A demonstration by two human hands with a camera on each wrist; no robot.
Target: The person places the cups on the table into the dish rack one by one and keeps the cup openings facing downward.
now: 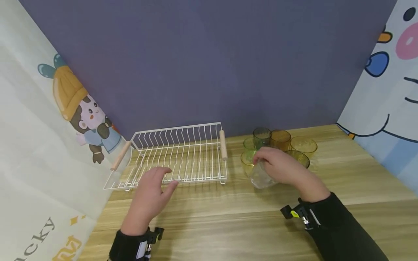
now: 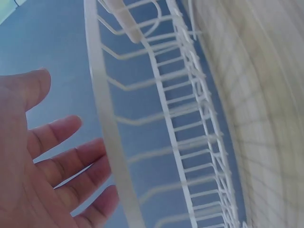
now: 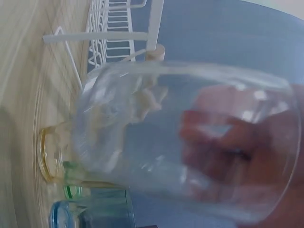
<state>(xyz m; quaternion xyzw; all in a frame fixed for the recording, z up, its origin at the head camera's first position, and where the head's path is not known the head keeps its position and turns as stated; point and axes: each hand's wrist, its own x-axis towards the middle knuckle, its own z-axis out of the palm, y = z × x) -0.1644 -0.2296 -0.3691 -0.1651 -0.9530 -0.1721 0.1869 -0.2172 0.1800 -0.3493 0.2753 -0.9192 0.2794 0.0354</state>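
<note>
The right hand [image 1: 281, 165] grasps 1 clear glass [image 1: 260, 177], its long axis roughly upright, base toward the table [image 1: 228, 224], beside the coloured glasses [image 1: 280, 139]. The rack [image 1: 183, 146], at the table's back left corner, lies leftward of those fingers; the left hand [image 1: 150, 190], fingers loose, holding nothing, is nearer it.

Left hand [image 1: 148, 197] chilling, right hand [image 1: 282, 166] gripping
Left's kinda loose, thumb held apart from the fingers; right's got its fingers bent in.
</note>
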